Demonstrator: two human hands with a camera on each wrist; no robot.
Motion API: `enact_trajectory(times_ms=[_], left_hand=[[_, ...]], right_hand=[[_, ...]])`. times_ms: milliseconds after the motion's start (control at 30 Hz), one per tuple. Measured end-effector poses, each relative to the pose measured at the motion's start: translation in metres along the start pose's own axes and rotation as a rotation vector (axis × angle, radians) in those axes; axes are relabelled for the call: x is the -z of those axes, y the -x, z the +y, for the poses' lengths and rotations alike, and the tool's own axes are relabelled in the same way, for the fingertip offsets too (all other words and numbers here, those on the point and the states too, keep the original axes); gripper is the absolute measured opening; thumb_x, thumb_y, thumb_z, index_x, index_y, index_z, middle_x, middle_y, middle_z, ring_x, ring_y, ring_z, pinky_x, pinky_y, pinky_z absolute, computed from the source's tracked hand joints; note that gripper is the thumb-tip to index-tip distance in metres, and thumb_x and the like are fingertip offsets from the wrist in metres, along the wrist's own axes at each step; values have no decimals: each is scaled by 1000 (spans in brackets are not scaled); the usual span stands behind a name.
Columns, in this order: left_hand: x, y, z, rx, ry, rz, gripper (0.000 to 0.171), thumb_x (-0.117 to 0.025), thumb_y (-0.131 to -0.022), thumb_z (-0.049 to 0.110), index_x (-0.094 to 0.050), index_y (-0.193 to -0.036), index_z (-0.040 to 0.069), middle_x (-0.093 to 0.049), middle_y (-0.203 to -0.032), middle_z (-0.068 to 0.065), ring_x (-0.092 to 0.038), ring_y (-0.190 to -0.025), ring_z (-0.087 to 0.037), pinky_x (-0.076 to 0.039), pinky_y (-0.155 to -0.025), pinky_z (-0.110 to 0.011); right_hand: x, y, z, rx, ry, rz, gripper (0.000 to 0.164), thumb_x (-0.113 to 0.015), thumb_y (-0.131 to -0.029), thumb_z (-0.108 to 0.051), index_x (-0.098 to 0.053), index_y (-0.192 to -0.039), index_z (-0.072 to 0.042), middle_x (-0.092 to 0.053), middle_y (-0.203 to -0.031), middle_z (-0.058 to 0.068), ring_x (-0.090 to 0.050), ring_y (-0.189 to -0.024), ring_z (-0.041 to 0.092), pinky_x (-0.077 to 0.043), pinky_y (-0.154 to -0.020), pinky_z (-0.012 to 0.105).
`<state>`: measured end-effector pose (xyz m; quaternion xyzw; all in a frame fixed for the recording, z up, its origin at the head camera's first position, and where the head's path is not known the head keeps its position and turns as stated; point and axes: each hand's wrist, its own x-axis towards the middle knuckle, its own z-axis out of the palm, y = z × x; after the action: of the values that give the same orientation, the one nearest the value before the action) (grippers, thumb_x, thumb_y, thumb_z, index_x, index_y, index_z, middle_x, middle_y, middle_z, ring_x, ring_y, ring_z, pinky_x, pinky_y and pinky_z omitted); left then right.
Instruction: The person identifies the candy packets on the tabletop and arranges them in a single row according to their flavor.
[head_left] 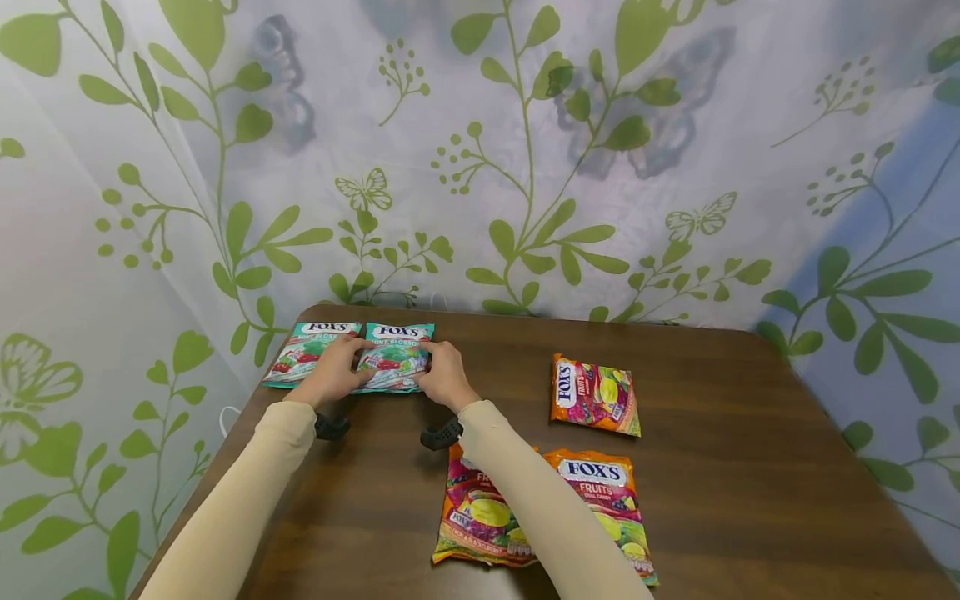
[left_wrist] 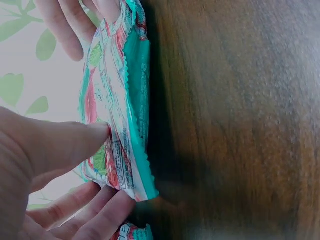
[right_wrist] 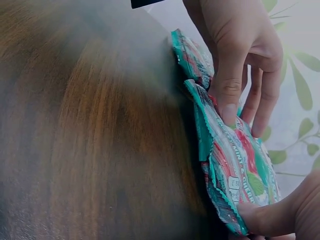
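Note:
Side by side at the table's far left lie two teal Fox's mint candy bags. My left hand (head_left: 337, 371) and right hand (head_left: 446, 375) pinch the right-hand candy bag (head_left: 393, 354) from its two sides. In the left wrist view, the left thumb presses the bag's printed face (left_wrist: 107, 95) while the fingers curl under its edge. The right thumb lies over the bag's near corner in the right wrist view, its other fingers mostly hidden below. More teal wrapper shows under this bag (right_wrist: 250, 165); I cannot tell whether it is another bag. The left-hand candy bag (head_left: 292, 358) lies beside my left hand.
Two large orange Fox's fruit candy bags, a left one (head_left: 468, 517) and a right one (head_left: 637, 533), lie near the front, partly behind my right sleeve. A smaller fruit candy bag (head_left: 596, 396) is behind them on the brown table (head_left: 750, 467). A leaf-patterned curtain hangs behind.

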<state>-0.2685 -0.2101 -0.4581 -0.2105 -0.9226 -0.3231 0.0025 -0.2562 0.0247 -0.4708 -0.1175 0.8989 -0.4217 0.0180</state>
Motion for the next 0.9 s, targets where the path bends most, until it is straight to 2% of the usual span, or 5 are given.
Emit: enact_trajectory(times_ms=[300,533,700,833,900], left_hand=[[-2,3,-4,-81,-22,28,44,-77,-101,14,-65,-135,-13,-52,-129,-36,-57,-105,-46,-51,-90,-61],[-30,-21,-54,-138,-59,67,52,-73,-106,36,-66,-140,-3,-53,-131,-29,-56,-106,-42,-51,-84,-58],[-43,-37,-71,-134,-60,75,73,-69,-105,54,-54,-156,5,-50,-145,-26,-57,-125,-48,-48,-99,-72],[-47,-42,-69,-148,-22,75,76,-69,-105,56,-48,-163,11,-51,-148,-20,-59,-126,-42,-49,-101,-68],[-38,-30,-41,-177,16,50,70,-68,-108,47,-47,-163,10,-52,-149,-21,-59,-128,-42,-52,-100,-63]], right_hand=[[4,0,1,9,6,11,60,-79,-96,3,-61,-153,1,-60,-133,25,-51,-90,20,-44,-74,30],[11,5,-1,16,-7,43,60,-80,-95,6,-63,-152,0,-61,-140,27,-67,-97,27,-55,-77,32],[20,13,0,35,12,70,59,-83,-93,5,-66,-149,-1,-64,-145,23,-72,-106,34,-60,-82,39],[28,22,3,50,7,57,61,-86,-92,3,-65,-150,-2,-63,-148,21,-72,-109,36,-62,-83,41],[34,27,4,51,-3,42,63,-87,-93,1,-64,-151,-3,-61,-149,21,-71,-111,36,-62,-84,42]])
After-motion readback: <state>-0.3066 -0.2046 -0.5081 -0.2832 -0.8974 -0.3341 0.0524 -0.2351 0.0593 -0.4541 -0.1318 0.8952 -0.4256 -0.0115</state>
